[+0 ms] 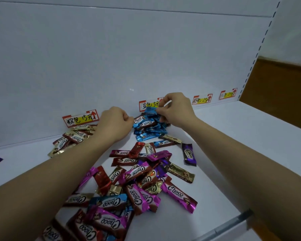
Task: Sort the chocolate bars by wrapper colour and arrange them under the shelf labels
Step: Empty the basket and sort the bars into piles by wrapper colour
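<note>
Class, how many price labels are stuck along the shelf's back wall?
4 red-edged paper labels: one left above the gold-wrapped bars, one behind the right hand, two further right. Others may lie out of view.

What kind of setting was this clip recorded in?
Probably a shop display shelf, perhaps a mock-up: a white metal shelf board with a slotted upright, handwritten red-bordered price labels on its back panel, and loose foil-wrapped Choco chocolate bars.

Dim, cool, even light; soft blur, wide-angle bending at the edges
</note>
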Demonstrator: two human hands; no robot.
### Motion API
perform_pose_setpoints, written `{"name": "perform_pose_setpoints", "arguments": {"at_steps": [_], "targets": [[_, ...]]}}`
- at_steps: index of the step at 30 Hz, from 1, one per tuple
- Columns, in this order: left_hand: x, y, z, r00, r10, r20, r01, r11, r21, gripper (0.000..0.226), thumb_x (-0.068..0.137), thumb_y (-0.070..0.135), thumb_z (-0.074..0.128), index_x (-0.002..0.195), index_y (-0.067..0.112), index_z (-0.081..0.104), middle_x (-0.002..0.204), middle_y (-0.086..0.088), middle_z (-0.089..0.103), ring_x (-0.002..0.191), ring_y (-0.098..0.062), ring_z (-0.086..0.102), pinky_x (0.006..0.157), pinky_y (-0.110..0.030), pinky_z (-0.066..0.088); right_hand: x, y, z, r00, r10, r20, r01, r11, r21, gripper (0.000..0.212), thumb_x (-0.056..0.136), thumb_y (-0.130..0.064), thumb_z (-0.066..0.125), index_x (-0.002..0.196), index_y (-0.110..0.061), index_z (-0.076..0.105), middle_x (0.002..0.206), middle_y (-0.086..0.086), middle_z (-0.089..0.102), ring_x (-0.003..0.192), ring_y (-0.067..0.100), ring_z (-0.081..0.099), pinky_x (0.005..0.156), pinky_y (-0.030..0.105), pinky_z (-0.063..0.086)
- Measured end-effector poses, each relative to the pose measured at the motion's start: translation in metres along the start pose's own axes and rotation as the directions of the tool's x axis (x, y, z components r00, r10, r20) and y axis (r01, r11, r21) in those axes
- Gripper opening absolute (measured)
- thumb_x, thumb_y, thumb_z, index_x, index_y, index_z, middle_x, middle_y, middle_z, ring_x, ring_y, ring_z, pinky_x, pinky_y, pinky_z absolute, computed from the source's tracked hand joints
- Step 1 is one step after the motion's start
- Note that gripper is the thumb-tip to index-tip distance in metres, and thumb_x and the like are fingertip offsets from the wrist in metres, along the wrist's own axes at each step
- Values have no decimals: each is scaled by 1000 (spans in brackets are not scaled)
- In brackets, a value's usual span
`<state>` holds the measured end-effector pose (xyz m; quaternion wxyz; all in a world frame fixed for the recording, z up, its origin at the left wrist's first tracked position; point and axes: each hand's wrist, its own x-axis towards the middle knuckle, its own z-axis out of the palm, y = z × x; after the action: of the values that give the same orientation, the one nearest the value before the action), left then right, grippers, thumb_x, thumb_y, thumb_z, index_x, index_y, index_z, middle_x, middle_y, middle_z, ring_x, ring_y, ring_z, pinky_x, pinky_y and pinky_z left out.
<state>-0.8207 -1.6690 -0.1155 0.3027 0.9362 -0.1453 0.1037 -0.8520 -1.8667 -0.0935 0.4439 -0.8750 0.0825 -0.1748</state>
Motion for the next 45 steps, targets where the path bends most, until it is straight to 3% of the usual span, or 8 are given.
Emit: {"name": "perform_pose_setpoints", "arguments": {"at_steps": [6, 9, 15, 23, 27, 33, 39, 45], "targets": [[3, 2, 2, 998, 2, 62, -8, 995, 104, 50, 96, 39, 64, 60, 4, 62, 55, -13, 58, 52, -25, 58, 60, -36, 53, 14, 9, 8, 992, -97, -83, 77, 973, -216, 29, 82, -33, 82, 82, -10, 64, 81, 3, 68, 72, 20, 69, 67, 41, 61], [-8, 7, -7, 989, 136, 49, -142, 981, 131, 40, 96, 41, 62, 71, 10, 67, 65, -7, 65, 61, -20, 62, 60, -35, 53, 2, 11, -2, 988, -144, -62, 122, 953, -278, 29, 87, -41, 77, 83, -15, 64, 78, -2, 66, 71, 12, 65, 58, 28, 51], [-43, 31, -3, 796, 474, 378, -550, 825, 125, 29, 98, 38, 59, 124, 26, 66, 109, 8, 64, 97, -7, 55, 84, -23, 46, -36, 27, -20, 986, -11, 166, 89, 877, -472, 24, 85, -49, 74, 80, -26, 69, 78, -6, 68, 75, 11, 63, 64, 29, 52], [-54, 38, 4, 777, 427, 462, -539, 831, 138, 29, 101, 35, 55, 127, 31, 67, 112, 4, 56, 102, -14, 52, 90, -37, 46, -63, 42, -40, 955, 12, 296, 100, 927, -360, 14, 82, -40, 81, 89, -28, 76, 85, -10, 70, 81, 9, 62, 67, 26, 49], [-66, 45, -8, 811, 504, 297, -547, 833, 79, 22, 100, 34, 56, 115, 30, 72, 102, 9, 62, 87, -3, 52, 81, -32, 48, -72, 44, -43, 970, -74, 231, 145, 941, -305, 13, 82, -37, 81, 88, -28, 73, 85, -11, 69, 80, 8, 61, 68, 27, 50], [-91, 65, -9, 589, 575, 568, -742, 664, 97, 35, 97, 45, 59, 131, 38, 61, 118, 11, 48, 111, -8, 45, 95, -33, 43, -86, 50, -39, 988, -143, 58, 148, 984, -100, 8, 88, -32, 76, 82, -28, 71, 80, -9, 71, 77, 9, 66, 73, 35, 58], [-91, 78, -6, 604, 606, 518, -768, 615, 177, 13, 94, 41, 64, 103, 34, 60, 111, 11, 49, 104, -10, 43, 87, -34, 39, -98, 36, -51, 986, -166, -26, 167, 986, 14, 6, 88, -25, 77, 84, -22, 72, 81, -2, 72, 79, 23, 65, 77, 49, 56], [-99, 70, -20, 796, 544, 266, -473, 832, -289, 8, 91, 33, 72, 90, 31, 64, 92, 15, 64, 84, -6, 57, 68, -21, 43, -108, 21, -70, 993, -72, -91, 81, 992, 99, 21, 82, -34, 81, 83, -15, 74, 73, 12, 65, 61, 14, 51, 59, 34, 46]]}}
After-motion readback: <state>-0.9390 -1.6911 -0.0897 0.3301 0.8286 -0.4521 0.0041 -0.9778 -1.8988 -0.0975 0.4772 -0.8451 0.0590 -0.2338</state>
